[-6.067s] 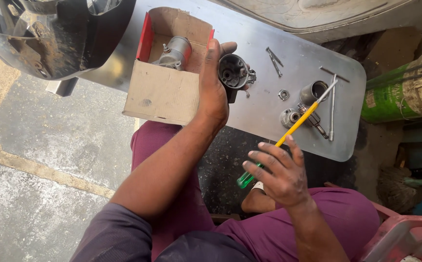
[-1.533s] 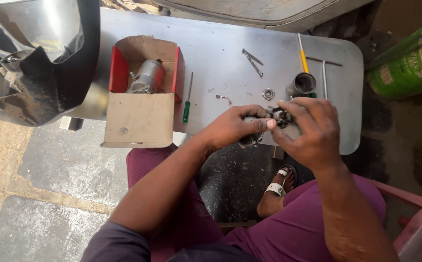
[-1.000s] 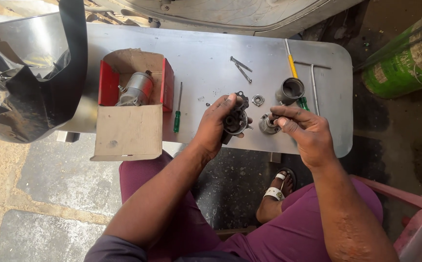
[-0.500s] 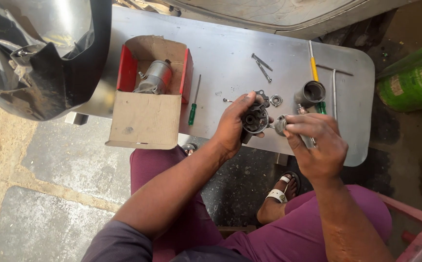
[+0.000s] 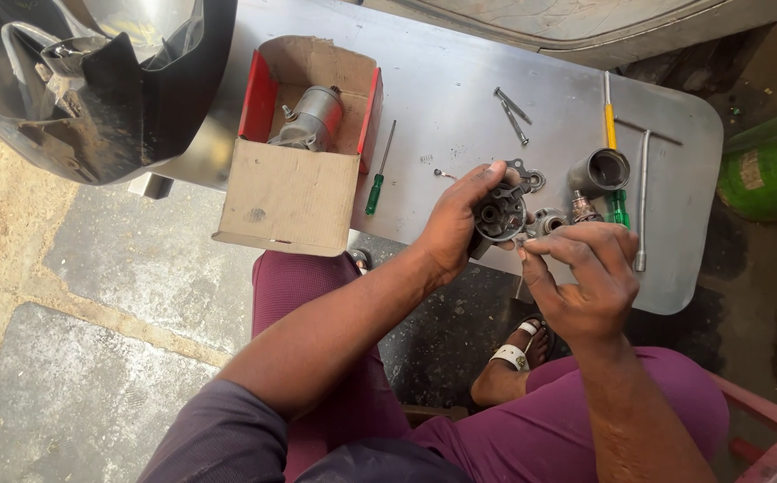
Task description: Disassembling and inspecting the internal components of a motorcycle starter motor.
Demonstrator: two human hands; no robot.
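Observation:
My left hand [image 5: 453,222] grips a dark round motor end cover [image 5: 498,216], held just above the near edge of the grey metal table [image 5: 460,80]. My right hand [image 5: 585,277] pinches a small silvery part [image 5: 547,222] right beside that cover, fingertips touching it. Behind the hands a flat gasket-like plate [image 5: 532,179] lies on the table. A grey cylindrical motor housing [image 5: 599,172] stands to the right of it.
An open cardboard box [image 5: 304,143] with red flaps holds a silver motor [image 5: 312,118]. A green-handled screwdriver [image 5: 378,172], two long bolts [image 5: 511,114], a yellow-and-green screwdriver [image 5: 612,152] and a T-shaped wrench [image 5: 642,197] lie on the table. A dark scooter panel [image 5: 93,80] at left, green cylinder [image 5: 768,165] at right.
The yellow screwdriver, held in my right hand at first, now lies on the table. Both hands have come together at the near edge, the left on the dark cover, the right on the small part.

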